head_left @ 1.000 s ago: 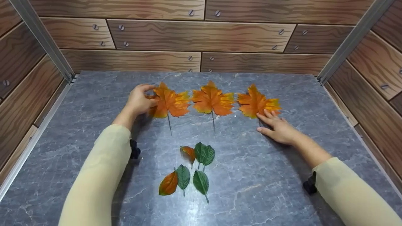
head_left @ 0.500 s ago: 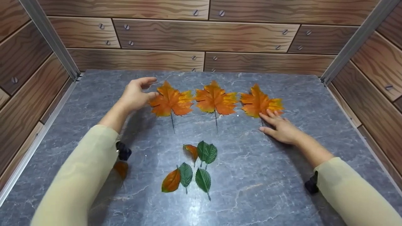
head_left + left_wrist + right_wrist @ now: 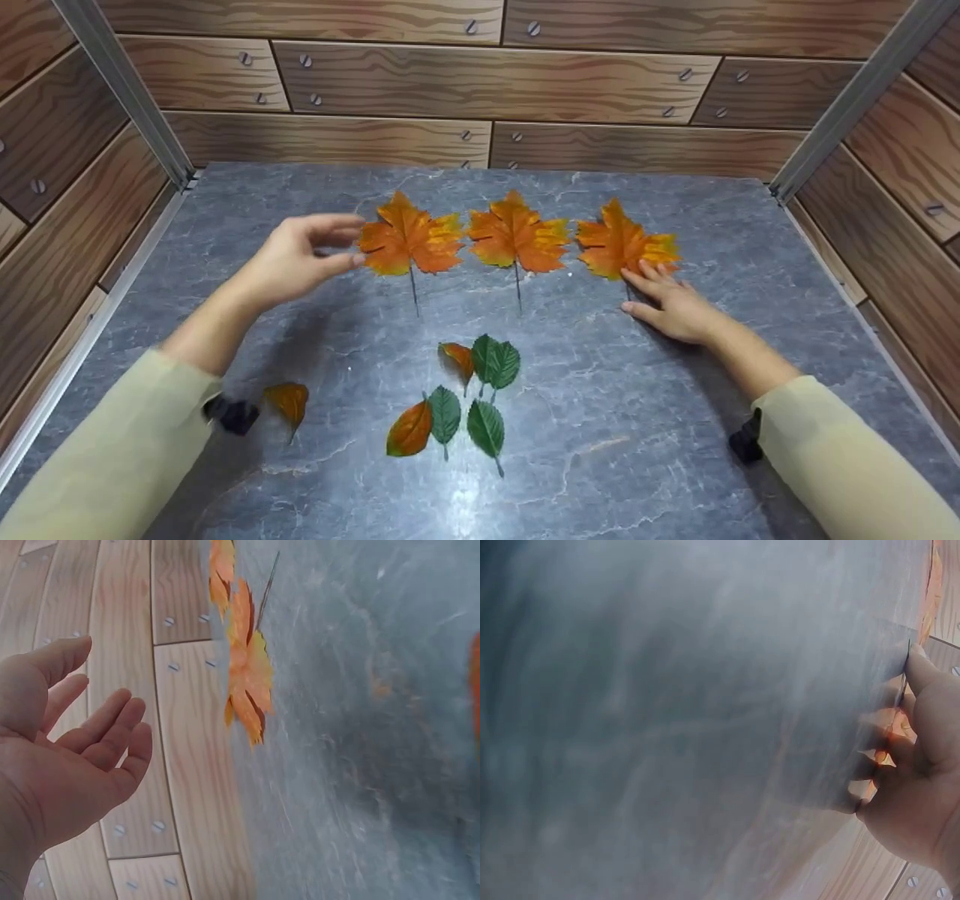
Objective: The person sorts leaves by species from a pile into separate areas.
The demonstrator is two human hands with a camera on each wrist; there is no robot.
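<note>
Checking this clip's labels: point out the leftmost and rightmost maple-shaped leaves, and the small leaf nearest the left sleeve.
Leftmost maple-shaped leaf (image 3: 409,238), head view: middle of its blade.
Rightmost maple-shaped leaf (image 3: 616,244), head view: uncovered middle of its blade.
Small leaf (image 3: 289,401), head view: broad part of its blade.

A grey marbled table (image 3: 600,495) runs back to a wall (image 3: 330,139) of brown wood-patterned boards (image 3: 487,82) (slotted screw heads (image 3: 534,28) dot their ends), and a grey metal post (image 3: 128,94) stands at each far corner.
</note>
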